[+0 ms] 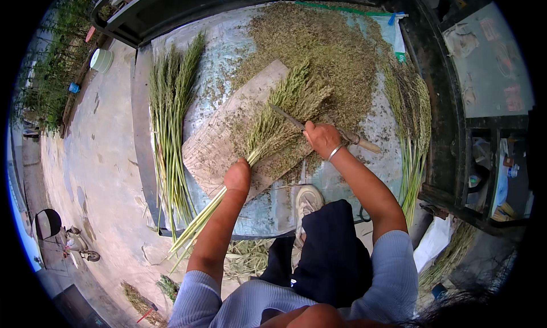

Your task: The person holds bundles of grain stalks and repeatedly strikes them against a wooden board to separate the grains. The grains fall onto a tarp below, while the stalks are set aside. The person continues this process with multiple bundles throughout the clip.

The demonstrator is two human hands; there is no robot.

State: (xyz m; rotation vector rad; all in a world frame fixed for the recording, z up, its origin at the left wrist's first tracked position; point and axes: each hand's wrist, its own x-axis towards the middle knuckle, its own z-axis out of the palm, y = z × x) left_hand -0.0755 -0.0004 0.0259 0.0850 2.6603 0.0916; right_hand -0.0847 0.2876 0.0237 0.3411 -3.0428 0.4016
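From a distance, I watch a bundle of seed-headed stalks [266,133] lie slantwise across a wooden board [213,139] set on a pale blue sheet [219,37]. By my judgement the work is partway along: a broad heap of loose seed [319,40] already covers much of the sheet's far side, while the bundle bears full heads and the left sheaf [174,111] looks untouched, so both seem left to do. Whether the right sheaf [411,109] has been worked, I cannot tell. The left hand [238,176], its forearm rising from the lower edge, has its fingers closed round the stems at the board's near edge. The right arm bends outward at the elbow, its forearm angled inward, and the right hand [323,139] has its fingers wrapped around a long blade-like tool [366,144], whose narrow end lies over the heads.
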